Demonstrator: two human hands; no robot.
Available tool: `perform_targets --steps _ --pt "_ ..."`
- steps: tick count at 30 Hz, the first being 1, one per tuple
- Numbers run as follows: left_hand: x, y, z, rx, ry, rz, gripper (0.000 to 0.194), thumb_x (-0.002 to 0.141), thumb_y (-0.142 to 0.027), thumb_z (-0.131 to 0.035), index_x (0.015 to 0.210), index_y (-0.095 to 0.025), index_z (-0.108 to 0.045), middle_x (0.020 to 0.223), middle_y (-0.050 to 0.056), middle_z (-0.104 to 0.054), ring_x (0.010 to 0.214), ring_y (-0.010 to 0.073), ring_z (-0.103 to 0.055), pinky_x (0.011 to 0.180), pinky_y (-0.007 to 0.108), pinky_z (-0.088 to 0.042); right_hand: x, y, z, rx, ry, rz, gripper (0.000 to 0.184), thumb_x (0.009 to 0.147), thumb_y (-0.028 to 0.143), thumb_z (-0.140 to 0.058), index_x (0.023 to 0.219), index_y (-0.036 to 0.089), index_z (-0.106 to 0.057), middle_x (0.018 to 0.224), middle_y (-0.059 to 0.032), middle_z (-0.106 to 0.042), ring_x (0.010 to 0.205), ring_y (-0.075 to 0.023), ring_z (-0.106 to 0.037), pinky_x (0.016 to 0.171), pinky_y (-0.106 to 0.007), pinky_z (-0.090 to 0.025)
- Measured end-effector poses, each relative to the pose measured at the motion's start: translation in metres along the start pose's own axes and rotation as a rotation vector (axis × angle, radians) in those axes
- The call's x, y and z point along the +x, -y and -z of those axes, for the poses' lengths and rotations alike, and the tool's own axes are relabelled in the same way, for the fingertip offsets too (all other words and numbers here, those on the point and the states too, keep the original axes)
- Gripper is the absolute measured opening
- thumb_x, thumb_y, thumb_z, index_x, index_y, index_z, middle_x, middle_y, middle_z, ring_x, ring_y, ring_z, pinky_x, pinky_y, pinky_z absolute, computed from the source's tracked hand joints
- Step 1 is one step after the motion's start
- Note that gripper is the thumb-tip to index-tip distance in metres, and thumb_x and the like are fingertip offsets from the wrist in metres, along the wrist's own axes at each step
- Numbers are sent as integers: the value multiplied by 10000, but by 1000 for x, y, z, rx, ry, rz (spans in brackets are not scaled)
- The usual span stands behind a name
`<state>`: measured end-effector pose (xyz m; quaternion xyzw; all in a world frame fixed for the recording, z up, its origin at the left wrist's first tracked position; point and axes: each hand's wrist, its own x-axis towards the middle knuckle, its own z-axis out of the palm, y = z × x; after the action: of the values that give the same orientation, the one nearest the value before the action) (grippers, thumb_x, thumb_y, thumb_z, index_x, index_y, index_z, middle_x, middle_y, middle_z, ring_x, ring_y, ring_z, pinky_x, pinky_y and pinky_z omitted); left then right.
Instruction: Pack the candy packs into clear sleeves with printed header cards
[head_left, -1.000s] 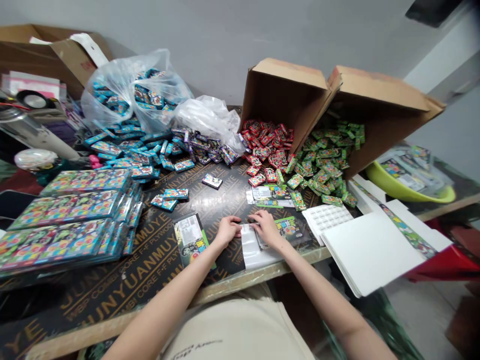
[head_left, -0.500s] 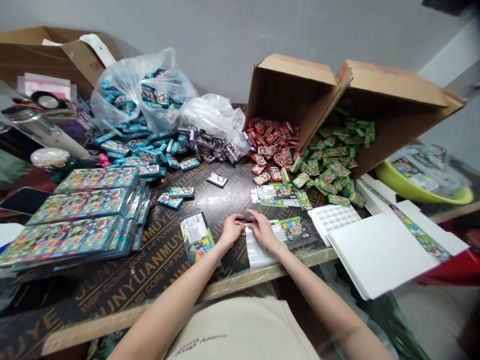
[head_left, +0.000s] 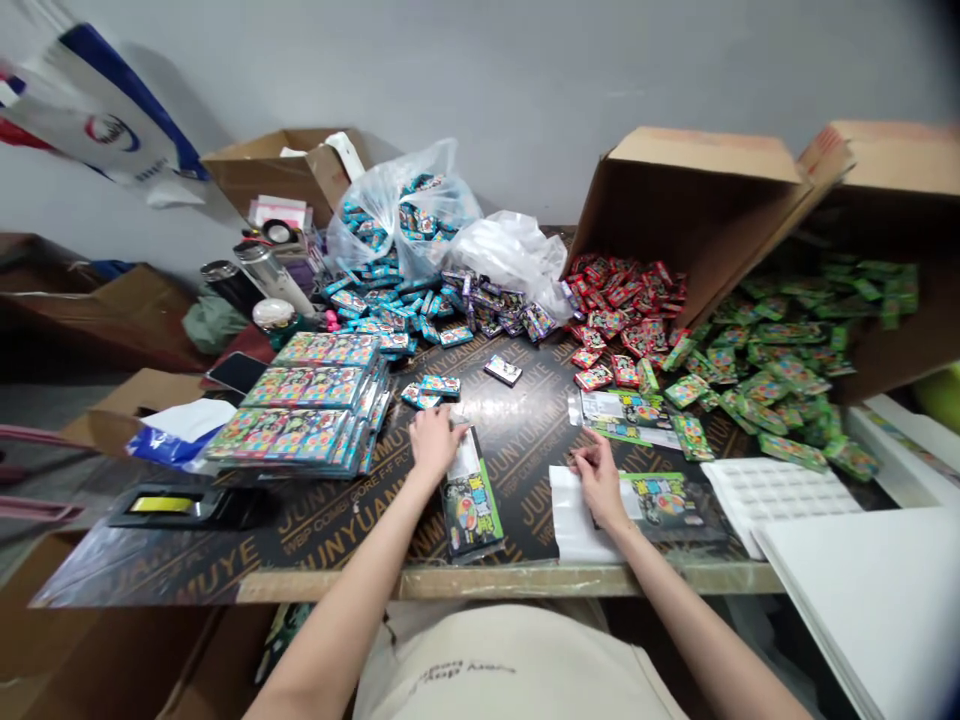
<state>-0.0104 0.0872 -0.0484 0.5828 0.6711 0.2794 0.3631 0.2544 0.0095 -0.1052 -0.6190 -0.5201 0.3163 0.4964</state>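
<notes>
My left hand (head_left: 433, 440) rests on the far end of a clear printed package (head_left: 470, 500) lying on the dark plywood table (head_left: 330, 520), fingers curled over its top edge. My right hand (head_left: 598, 477) presses on a white sleeve (head_left: 571, 515) with a green printed card pack (head_left: 664, 500) beside it, fingers bent. A few blue packets (head_left: 431, 388) lie just beyond my left hand. A stack of filled colourful display packs (head_left: 311, 405) stands to the left.
Blue packets spill from a plastic bag (head_left: 397, 215); purple packets (head_left: 495, 305), red packets (head_left: 622, 300) and green packets (head_left: 780, 370) lie behind, the last two spilling from tipped cardboard boxes (head_left: 690, 190). White trays (head_left: 780, 490) and white sheets (head_left: 877, 590) lie at right. A tape dispenser (head_left: 180, 503) sits at left.
My left hand has left the white sleeve and moved left onto the clear printed package. The right hand stays on the sleeve. The view has swung left.
</notes>
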Motion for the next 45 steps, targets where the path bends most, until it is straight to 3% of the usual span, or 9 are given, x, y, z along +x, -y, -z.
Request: perform_targets --steps 5,11,16,22,28,33,38,41,45 --pt "10 15 28 61 60 -16 168 658 -305 -637 736 -158 -619 834 80 -610 944 264 -511 827 357 -364 12 33 -9 -60 -38 71 597 762 295 -525 1306 210 -295 990 -83 -565 846 -197 -544 733 -352 -461" --pt "9 -18 40 -77 287 -107 218 652 -329 -610 728 -124 -614 638 19 -600 587 131 -549 553 237 -427 31 97 -66 211 95 88 666 749 294 -565 1330 260 -239 1051 -70 -536 787 -140 -580 727 -289 -483" --pt "-1 -34 53 -152 350 -163 267 614 -354 -653 674 -95 -625 564 17 -587 483 96 -505 481 214 -410 30 112 -96 429 161 47 735 670 193 -627 1312 299 -286 859 16 -523 625 -80 -576 675 -242 -489" --pt "-23 -33 51 -162 276 -293 249 642 -365 -654 645 -116 -654 609 27 -627 575 127 -542 570 236 -422 18 116 -86 400 82 125 751 683 155 -620 1324 320 -267 834 27 -500 637 -80 -570 679 -246 -499" --pt "-36 -30 47 -38 121 -534 149 629 -265 -695 710 -145 -656 707 44 -663 689 165 -593 663 269 -452 -1 107 -78 122 -61 463 599 762 144 -566 1283 342 -344 973 -24 -542 793 -142 -607 848 -370 -462" --pt "-39 -37 51 -53 142 -576 116 646 -219 -681 739 -151 -672 717 47 -668 698 164 -594 663 268 -449 9 117 -71 243 94 274 715 717 186 -631 1322 334 -280 1024 -25 -524 697 -102 -621 893 -375 -440" --pt "-39 -44 55 -162 219 -416 138 649 -263 -673 676 -128 -678 622 41 -662 579 147 -582 564 245 -442 32 130 -62 400 332 123 914 601 191 -725 1343 345 -215 956 10 -528 582 -61 -611 886 -369 -447" --pt "-40 -42 55 -142 199 -396 170 641 -292 -685 658 -124 -669 598 37 -659 548 144 -578 538 240 -442 29 132 -59 341 282 171 869 640 186 -697 1343 349 -214 983 5 -523 594 -63 -614 889 -371 -447" --pt "-47 -39 58 -33 163 -561 131 692 -261 -654 663 -133 -658 637 40 -648 602 144 -583 587 246 -450 6 123 -61 187 168 374 732 745 181 -608 1343 338 -216 1053 -36 -534 676 -99 -632 812 -340 -497"
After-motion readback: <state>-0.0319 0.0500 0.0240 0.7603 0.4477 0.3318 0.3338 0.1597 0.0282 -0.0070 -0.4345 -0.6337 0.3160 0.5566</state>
